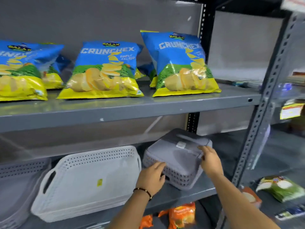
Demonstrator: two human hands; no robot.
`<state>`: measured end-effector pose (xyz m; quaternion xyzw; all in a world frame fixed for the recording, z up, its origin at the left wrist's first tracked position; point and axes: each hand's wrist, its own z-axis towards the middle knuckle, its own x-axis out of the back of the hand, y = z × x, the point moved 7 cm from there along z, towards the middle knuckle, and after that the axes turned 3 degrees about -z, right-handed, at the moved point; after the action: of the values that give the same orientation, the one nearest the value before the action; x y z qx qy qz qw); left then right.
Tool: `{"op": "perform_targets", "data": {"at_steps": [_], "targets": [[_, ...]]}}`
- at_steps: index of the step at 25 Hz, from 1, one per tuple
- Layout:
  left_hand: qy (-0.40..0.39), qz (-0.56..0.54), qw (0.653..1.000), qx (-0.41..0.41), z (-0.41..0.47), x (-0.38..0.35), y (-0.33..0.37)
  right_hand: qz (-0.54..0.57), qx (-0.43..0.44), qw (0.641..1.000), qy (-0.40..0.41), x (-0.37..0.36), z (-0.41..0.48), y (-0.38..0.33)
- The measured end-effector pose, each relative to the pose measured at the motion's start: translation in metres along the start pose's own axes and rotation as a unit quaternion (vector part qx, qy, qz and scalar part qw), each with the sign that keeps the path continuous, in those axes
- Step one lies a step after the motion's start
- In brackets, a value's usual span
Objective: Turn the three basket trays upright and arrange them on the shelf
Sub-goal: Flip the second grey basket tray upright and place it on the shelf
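A grey perforated basket tray (178,156) lies upside down on the right part of the middle shelf (189,194), its flat bottom up with a white label. My left hand (152,175) grips its near left side by the handle slot. My right hand (209,160) holds its right edge. To the left a white basket tray (89,179) sits upright, leaning back, with a yellow sticker inside. At the far left a grey basket tray (18,182) is partly cut off by the frame edge; it looks upright.
The shelf above (132,106) carries blue and yellow crisp bags (104,71). A slotted metal upright (257,129) stands just right of the grey tray. Orange snack packs (181,215) lie on the shelf below. More packets (280,187) sit in the neighbouring rack.
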<state>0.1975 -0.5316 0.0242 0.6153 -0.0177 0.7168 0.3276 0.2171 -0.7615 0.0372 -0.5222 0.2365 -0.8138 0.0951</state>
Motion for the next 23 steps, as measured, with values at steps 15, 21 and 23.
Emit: {"op": "perform_targets", "data": {"at_steps": [15,21,23], "targets": [[0.124,-0.253,0.87,0.406,0.025,-0.066,-0.034,0.205,-0.216,0.938,-0.175,-0.057,0.12,0.102],[0.17,-0.426,0.759,0.462,0.022,-0.072,-0.025,0.317,-0.27,0.901,-0.12,-0.045,0.116,0.109],[0.234,-0.46,0.731,0.447,0.024,-0.046,-0.017,0.337,-0.247,0.906,-0.065,-0.024,0.116,0.105]]}}
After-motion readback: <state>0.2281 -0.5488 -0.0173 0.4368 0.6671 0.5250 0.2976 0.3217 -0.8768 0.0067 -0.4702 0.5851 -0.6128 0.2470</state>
